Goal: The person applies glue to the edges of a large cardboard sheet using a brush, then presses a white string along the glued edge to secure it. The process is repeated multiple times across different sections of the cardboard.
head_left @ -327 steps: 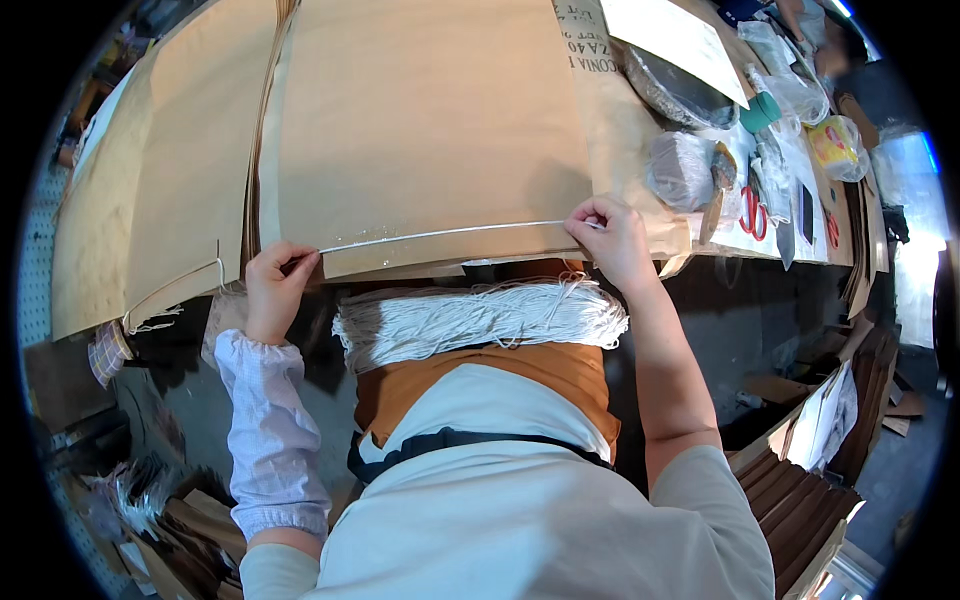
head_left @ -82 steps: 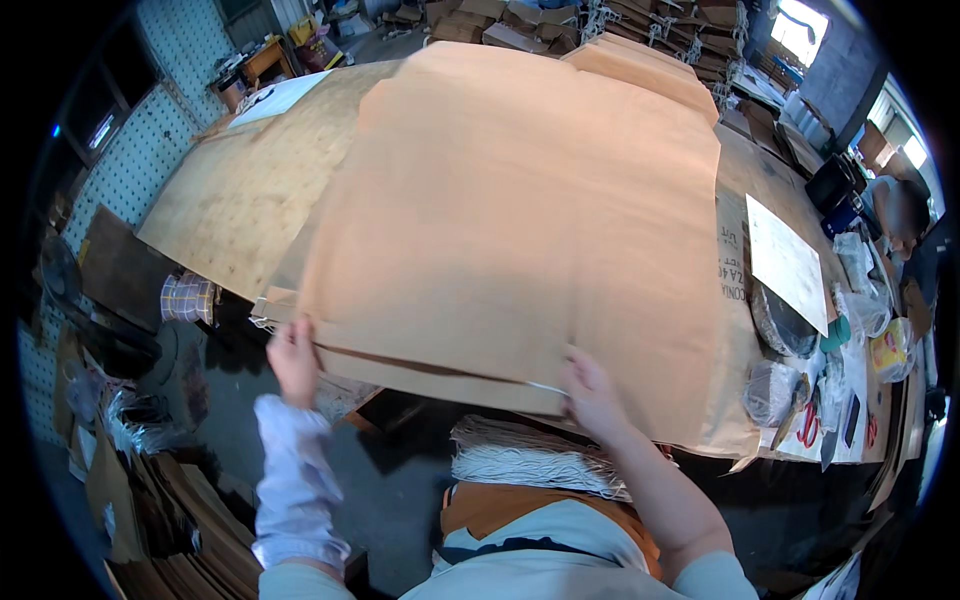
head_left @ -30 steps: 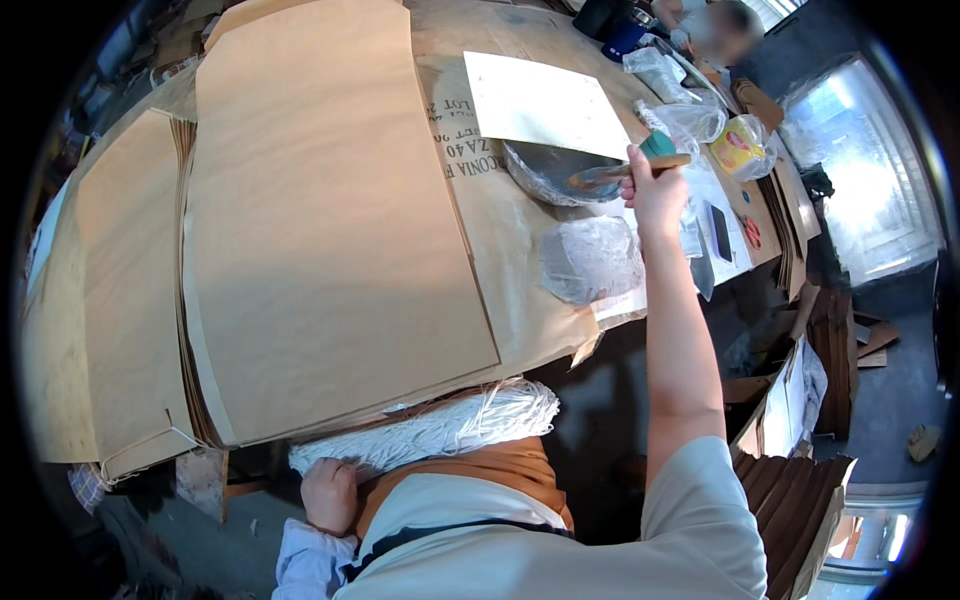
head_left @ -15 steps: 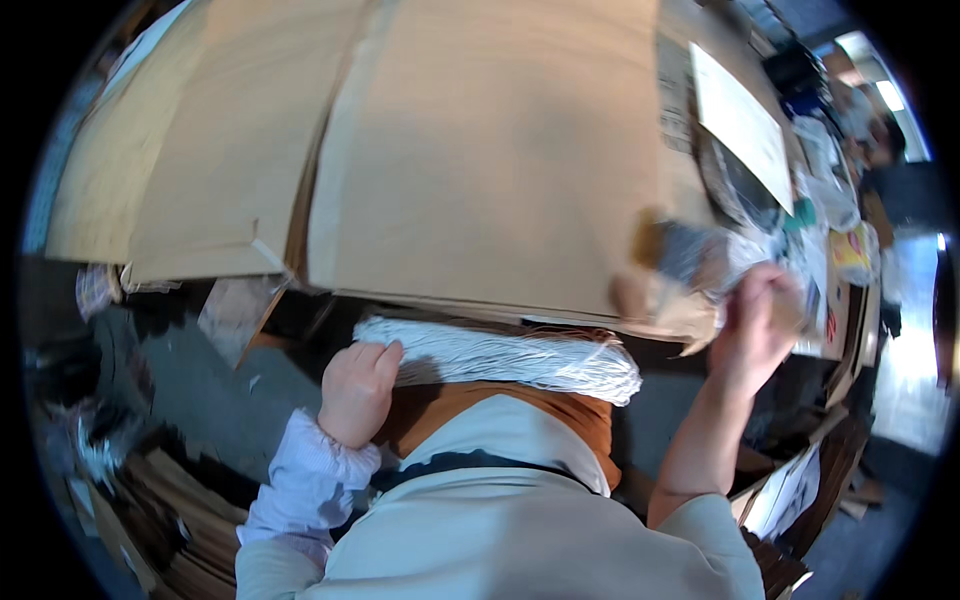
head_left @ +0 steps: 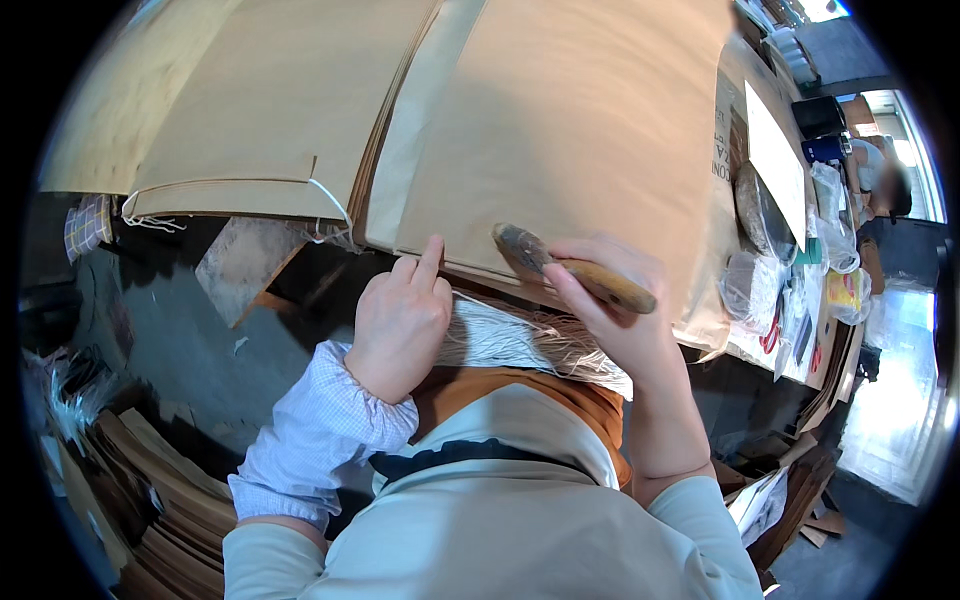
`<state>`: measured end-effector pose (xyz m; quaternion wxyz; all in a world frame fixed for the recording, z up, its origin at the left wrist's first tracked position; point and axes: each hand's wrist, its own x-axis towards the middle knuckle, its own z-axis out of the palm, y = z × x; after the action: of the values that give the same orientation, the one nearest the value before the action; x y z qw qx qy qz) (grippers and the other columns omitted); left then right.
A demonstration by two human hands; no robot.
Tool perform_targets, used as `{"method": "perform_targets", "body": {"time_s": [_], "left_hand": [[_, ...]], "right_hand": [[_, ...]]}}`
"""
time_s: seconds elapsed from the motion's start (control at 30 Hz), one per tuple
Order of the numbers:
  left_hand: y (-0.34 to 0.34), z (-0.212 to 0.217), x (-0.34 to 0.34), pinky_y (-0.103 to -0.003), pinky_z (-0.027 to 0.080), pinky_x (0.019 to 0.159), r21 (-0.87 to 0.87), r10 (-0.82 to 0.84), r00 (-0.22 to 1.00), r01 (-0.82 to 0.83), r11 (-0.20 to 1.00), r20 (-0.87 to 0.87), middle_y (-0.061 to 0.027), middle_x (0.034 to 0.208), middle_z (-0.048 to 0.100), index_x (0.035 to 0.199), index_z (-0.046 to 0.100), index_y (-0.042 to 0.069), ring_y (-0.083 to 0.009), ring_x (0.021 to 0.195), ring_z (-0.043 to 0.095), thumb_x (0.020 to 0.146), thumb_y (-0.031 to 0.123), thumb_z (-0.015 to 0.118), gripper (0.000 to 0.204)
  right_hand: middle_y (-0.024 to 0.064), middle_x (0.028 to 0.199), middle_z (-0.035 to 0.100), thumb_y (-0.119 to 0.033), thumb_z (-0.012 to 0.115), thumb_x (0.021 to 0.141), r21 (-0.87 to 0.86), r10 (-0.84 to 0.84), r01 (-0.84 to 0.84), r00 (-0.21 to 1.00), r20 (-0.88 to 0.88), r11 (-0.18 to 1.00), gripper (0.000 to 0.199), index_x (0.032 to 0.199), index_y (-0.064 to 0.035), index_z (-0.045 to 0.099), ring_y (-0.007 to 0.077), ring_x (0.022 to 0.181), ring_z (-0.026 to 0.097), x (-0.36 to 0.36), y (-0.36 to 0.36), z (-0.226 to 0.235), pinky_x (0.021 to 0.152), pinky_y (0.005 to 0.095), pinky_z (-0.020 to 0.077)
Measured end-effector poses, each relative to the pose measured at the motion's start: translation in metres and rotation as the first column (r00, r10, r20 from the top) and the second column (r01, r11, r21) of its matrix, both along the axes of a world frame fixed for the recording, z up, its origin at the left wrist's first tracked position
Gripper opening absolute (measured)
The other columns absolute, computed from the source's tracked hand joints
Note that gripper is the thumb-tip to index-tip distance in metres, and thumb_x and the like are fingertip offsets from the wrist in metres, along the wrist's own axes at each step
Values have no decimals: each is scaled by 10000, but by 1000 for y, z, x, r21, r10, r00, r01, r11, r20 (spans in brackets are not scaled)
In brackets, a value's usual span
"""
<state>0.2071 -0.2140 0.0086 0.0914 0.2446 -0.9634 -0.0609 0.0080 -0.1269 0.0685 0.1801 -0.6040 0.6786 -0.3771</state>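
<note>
Brown kraft paper, in a large sheet (head_left: 570, 120), covers the near edge of the bench (head_left: 745, 345). On that edge we see a brush (head_left: 572, 270) with a wooden handle and dark bristles, lying across the sheet's front margin. Our right hand (head_left: 615, 310) has its fingers (head_left: 570, 292) closed around the handle, the bristle end pointing toward the left. Our left hand (head_left: 400, 320) holds nothing; its index finger is stretched out and presses the front margin of the same sheet, just beside the bristles, with the other fingers curled. Below both hands, a bundle of pale string (head_left: 520, 345) lies across the lap at the bench's near edge. To the left, a second stack of kraft sheets (head_left: 260, 110) carries a white cord handle (head_left: 325, 195) at its front margin. Toward the bench's right edge stand clear plastic bags (head_left: 745, 290), red-handled scissors (head_left: 772, 335) and a white sheet (head_left: 775, 160).

We judge that the sheet could slide if the left finger lifts while the brush drags. Bristles overrunning the margin could foul the string beneath.
</note>
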Motion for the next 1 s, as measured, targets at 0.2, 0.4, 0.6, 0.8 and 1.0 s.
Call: {"method": "perform_targets", "body": {"time_s": [0.2, 0.4, 0.6, 0.8, 1.0], "left_hand": [[2, -3, 0, -327, 485, 631, 17, 12, 1000, -12, 1000, -2, -218, 1222, 569, 687, 554, -2, -242, 815, 562, 605, -1, 605, 96], [3, -3, -3, -349, 490, 648, 78, 26, 1000, -27, 997, 3, -215, 1233, 563, 672, 532, -7, -273, 807, 561, 607, -32, 588, 89], [7, 0, -9, -374, 495, 676, 46, 30, 999, -31, 998, 23, -240, 1235, 555, 654, 518, -25, -298, 777, 569, 649, -50, 574, 61], [7, 6, -13, -359, 510, 692, 8, 12, 997, -12, 1000, 80, -241, 1228, 562, 676, 556, -26, -289, 805, 589, 689, -38, 594, 42], [13, 19, -6, -324, 485, 640, 292, 111, 975, -51, 955, -193, -183, 1067, 648, 759, 616, -40, -253, 732, 592, 772, 1, 622, 43]], "right_hand": [[96, 722, 650, -95, 707, 793, -27, -84, 92, 970, 229, 995, 110, 860, -15, 673, 182, 631, 631, 9, -4, -21, 578, 285, 494], [13, 654, 622, -56, 675, 809, 181, -466, 445, 880, 95, 877, 67, 781, 4, 665, 65, 612, 555, -44, 51, -6, 578, 228, 456], [113, 615, 647, -121, 641, 777, 144, -617, 625, 780, -104, 767, 157, 725, 26, 660, 164, 527, 620, -87, 93, -13, 551, 295, 495], [65, 651, 626, -132, 634, 830, 127, -561, 571, 820, -108, 811, 142, 771, -4, 652, 157, 560, 592, -106, 91, -9, 541, 296, 472], [80, 824, 635, -45, 610, 877, -363, -708, 647, 704, -51, 670, 214, 1084, -15, 654, 154, 713, 582, -195, 188, -8, 648, 283, 466]]}}
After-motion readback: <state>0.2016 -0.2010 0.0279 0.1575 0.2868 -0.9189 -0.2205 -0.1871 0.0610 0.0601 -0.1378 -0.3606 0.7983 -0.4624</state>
